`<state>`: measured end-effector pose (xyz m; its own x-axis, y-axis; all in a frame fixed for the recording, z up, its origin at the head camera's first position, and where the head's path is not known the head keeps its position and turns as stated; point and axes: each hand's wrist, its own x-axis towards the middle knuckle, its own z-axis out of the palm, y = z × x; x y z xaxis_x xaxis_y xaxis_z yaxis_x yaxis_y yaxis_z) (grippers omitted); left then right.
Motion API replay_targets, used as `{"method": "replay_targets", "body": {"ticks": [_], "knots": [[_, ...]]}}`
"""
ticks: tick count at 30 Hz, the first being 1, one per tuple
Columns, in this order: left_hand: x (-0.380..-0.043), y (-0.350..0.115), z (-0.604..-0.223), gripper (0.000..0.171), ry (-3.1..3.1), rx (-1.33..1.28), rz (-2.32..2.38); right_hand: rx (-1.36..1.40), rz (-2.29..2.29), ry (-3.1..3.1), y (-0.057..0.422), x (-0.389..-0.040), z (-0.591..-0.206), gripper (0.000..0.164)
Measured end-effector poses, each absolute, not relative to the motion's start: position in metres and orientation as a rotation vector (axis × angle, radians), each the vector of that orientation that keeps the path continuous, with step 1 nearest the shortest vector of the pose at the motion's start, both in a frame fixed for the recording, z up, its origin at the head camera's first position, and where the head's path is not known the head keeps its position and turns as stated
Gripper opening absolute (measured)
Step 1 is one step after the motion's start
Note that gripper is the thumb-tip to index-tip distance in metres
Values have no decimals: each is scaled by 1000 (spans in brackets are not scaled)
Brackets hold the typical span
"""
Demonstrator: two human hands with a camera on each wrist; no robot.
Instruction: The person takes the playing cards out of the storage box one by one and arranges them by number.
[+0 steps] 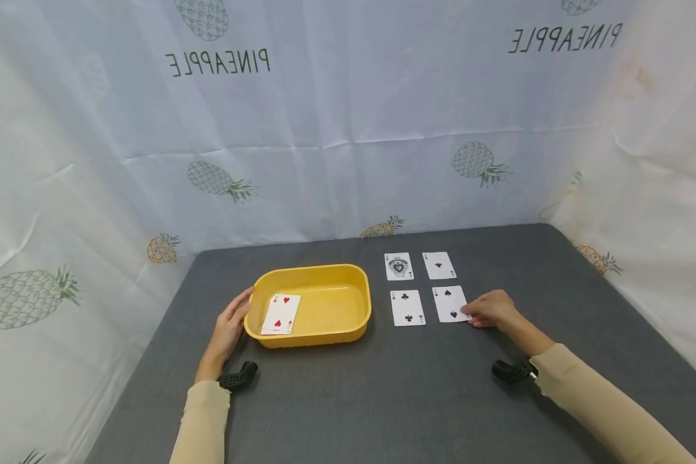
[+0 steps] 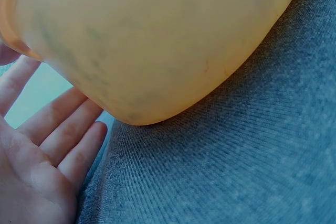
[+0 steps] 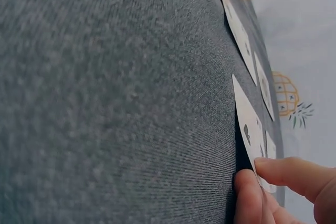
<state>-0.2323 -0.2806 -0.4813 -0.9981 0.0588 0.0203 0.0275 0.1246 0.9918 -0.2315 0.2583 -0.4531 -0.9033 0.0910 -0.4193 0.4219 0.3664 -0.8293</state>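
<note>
A yellow plastic basin (image 1: 319, 337) stands on the dark grey tabletop, with a few heart cards (image 1: 281, 314) lying in its left end. My left hand (image 1: 229, 328) rests against the basin's left side. In the left wrist view, its fingers (image 2: 68, 140) reach fairly straight along the outer wall, near the rim. My right hand (image 1: 493, 309) pinches the two of spades (image 1: 449, 304) by its lower right corner. The right wrist view shows the thumb on the face of this card (image 3: 248, 124), fingers beneath, and the near edge lifted off the cloth.
Left of the held card lies a two of clubs (image 1: 408, 308). Behind these two are an ace with an ornate emblem (image 1: 399, 266) and an ace of clubs (image 1: 439, 265). A pineapple-print curtain (image 1: 348, 96) hangs around the table. Each wrist wears a black camera (image 1: 239, 376).
</note>
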Motion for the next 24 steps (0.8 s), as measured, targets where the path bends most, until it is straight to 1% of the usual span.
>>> {"method": "replay_targets", "body": {"ticks": [4, 10, 16, 21, 24], "knots": [[-232, -281, -482, 59, 2339, 103, 2070, 433, -1352, 2497, 257, -233, -451, 22], [-232, -282, -484, 58, 2326, 127, 2085, 396, -1185, 2617, 259, -234, -450, 24], [-232, -282, -485, 59, 2318, 128, 2091, 391, -1307, 2507, 254, -235, -442, 23], [-232, -283, -484, 59, 2318, 124, 2083, 282, -1484, 2346, 240, -235, -430, 19], [-232, -282, -483, 58, 2317, 134, 2085, 249, -1527, 2275, 227, -234, -421, 21]]}}
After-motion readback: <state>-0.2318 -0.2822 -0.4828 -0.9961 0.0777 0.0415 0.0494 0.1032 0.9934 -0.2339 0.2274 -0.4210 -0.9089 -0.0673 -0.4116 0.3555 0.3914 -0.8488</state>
